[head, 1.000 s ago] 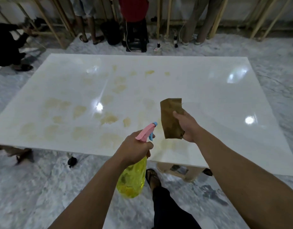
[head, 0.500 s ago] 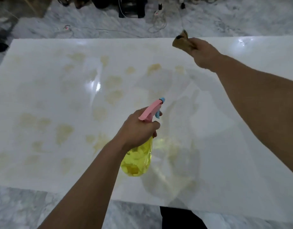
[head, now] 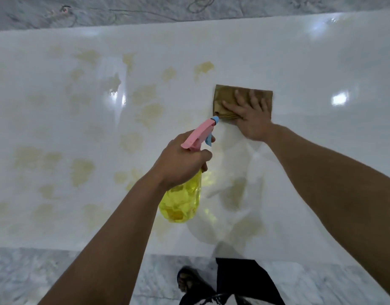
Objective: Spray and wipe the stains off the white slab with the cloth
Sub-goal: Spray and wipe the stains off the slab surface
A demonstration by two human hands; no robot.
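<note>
Flat under right hand's fingers (head: 253, 100) — cloth (head: 226, 95), left hand (head: 178, 164) gripping spray bottle (head: 181, 201)

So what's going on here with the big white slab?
A person is cleaning it. The right hand presses a brown cloth flat on the slab, fingers spread. The left hand holds a yellow spray bottle above the slab, its nozzle pointing toward the cloth. Many yellowish stains cover the left half; the right half looks mostly clean.
</note>
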